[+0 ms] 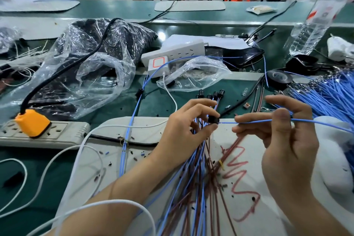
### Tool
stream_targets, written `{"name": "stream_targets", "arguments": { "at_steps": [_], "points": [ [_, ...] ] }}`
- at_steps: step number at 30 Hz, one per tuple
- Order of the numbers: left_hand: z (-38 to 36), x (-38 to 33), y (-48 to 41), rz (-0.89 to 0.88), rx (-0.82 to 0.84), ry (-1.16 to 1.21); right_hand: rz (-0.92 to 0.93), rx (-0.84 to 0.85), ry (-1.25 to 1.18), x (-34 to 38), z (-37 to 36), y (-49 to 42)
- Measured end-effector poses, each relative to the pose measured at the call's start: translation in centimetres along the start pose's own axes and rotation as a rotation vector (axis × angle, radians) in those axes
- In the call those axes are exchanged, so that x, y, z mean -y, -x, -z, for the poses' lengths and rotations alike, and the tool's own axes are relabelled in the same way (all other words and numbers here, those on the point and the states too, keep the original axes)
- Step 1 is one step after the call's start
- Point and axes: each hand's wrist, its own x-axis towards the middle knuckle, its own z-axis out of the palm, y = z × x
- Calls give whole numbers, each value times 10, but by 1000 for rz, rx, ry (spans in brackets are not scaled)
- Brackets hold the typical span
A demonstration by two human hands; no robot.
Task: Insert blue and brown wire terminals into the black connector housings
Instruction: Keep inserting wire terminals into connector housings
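My left hand (183,128) pinches a small black connector housing (213,119) between thumb and fingertips, and a bundle of blue and brown wires (199,174) runs down under its palm. My right hand (283,134) pinches a single blue wire (254,121) that lies level, its left end meeting the housing's right side. Above the left hand, several finished black housings (210,94) stick up on their wires. A heap of loose blue wires (329,94) lies at the right.
A grey work mat (122,126) lies under the hands. A power strip with an orange plug (32,122) is at the left, with white cables (57,161) looping across. Clear plastic bags (92,67), a white socket block (172,53), a black tape roll (278,77) and a plastic bottle (314,19) crowd the back.
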Motion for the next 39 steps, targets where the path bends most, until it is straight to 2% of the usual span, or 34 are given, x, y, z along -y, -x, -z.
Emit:
{"name": "stream_targets", "arguments": {
  "at_steps": [6,14,22,30,32,34,36,39],
  "points": [
    [2,0,0,25,24,-107,3,3,-34,2,-1,1],
    [2,-1,0,35,41,-108,42,12,-62,3,0,2],
    [3,-2,2,-9,67,-156,34,105,19,-4,-2,5],
    [4,-2,-1,-101,74,-198,-216,166,-23,-18,-4,-1],
    [2,0,-1,-127,69,-240,-243,221,47,-19,-3,-3],
    [1,2,1,-93,38,-235,-222,305,138,-18,-5,-4],
    [-2,2,1,21,-3,-107,-212,354,202,-16,-4,-3],
    [-2,8,1,83,-9,-50,-253,356,230,-16,-3,-4]
  ]
}}
